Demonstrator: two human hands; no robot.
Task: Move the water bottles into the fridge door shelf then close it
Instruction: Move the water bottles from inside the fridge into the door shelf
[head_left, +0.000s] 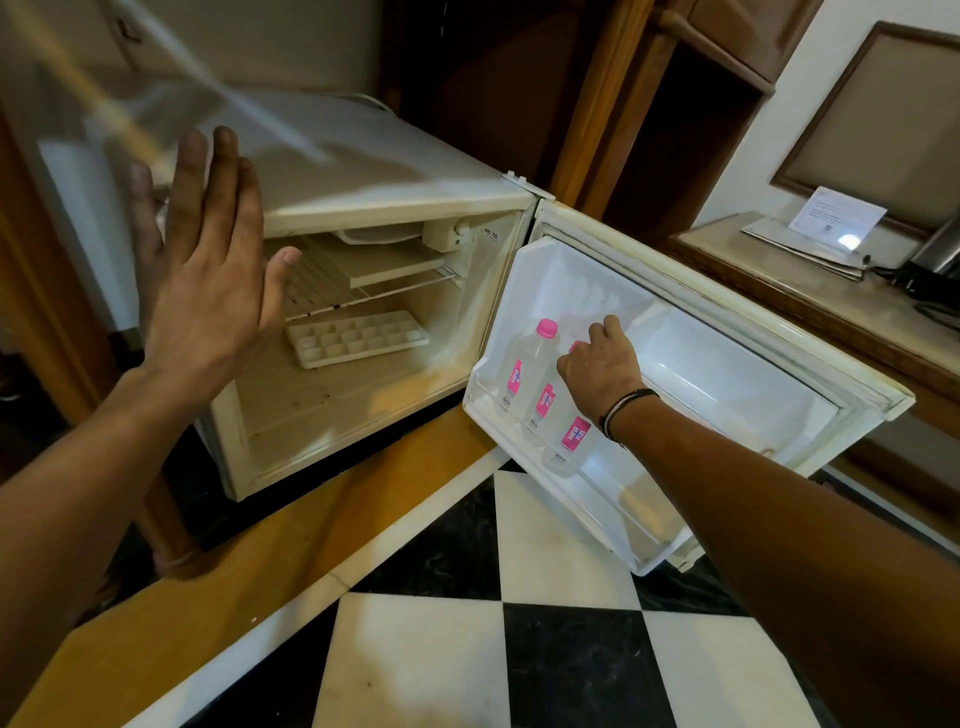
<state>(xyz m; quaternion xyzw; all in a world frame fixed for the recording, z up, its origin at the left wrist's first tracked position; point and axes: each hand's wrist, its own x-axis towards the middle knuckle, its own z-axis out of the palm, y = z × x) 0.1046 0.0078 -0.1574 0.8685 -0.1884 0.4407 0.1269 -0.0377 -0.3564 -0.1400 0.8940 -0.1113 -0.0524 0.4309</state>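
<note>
Floor (561, 561) is black-and-white checkered tile with a yellow border strip along the near side of the mini fridge (363, 218), which sits low in a wooden alcove; a wooden counter (779, 275) with papers and a dark appliance runs far right. Fridge door (727, 364) hangs wide open to the right. Count: three water bottles (540, 400), clear with pink labels, standing in a row in the door shelf (613, 519) at its left end; one pink cap visible, the others covered. One ice tray (358, 338) on the fridge floor, one wire rack above it. Right hand (602, 364) is down on top of the bottles, fingers curled over the middle one's cap, probably gripping it, though the hand hides the contact. Left hand (208, 270) is raised flat in front of the fridge's left edge, fingers straight and slightly spread, holding nothing. Top left is a motion-blurred smear, unreadable. Counter appliance is cut off at the frame edge.
</note>
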